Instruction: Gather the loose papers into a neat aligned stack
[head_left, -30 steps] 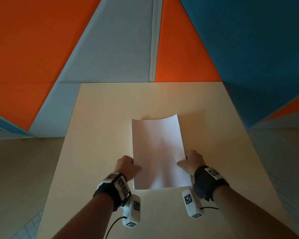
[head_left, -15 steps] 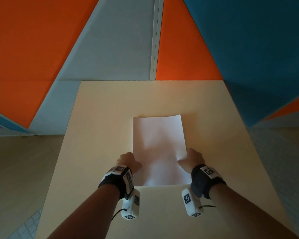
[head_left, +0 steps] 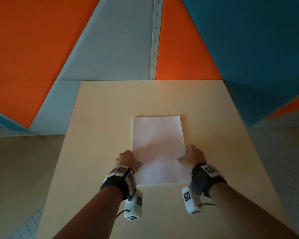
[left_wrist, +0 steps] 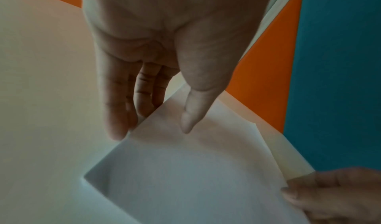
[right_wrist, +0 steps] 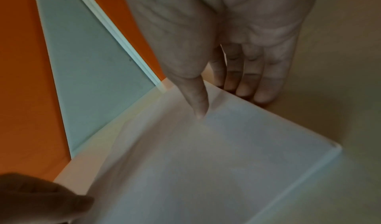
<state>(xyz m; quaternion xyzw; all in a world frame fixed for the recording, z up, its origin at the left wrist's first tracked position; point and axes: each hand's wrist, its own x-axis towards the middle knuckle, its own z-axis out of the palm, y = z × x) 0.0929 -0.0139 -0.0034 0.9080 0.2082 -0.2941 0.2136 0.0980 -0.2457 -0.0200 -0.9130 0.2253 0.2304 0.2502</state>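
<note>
A stack of white papers lies flat on the beige table, its long side running away from me. My left hand is at the stack's left edge and my right hand at its right edge, both near the front half. In the left wrist view the left hand has straight fingers against the papers' side, thumb lying on top. The right wrist view shows the right hand likewise, straight fingers at the edge of the papers, thumb on the sheet.
Orange, grey and blue wall panels stand right behind the table's far edge. Bare tabletop surrounds the stack on every side. Pale floor shows to the left and right of the table.
A second ago the stack's far end curled upward off the table; now it lies flat. Both hands have stayed at the side edges, shifting slightly forward.
</note>
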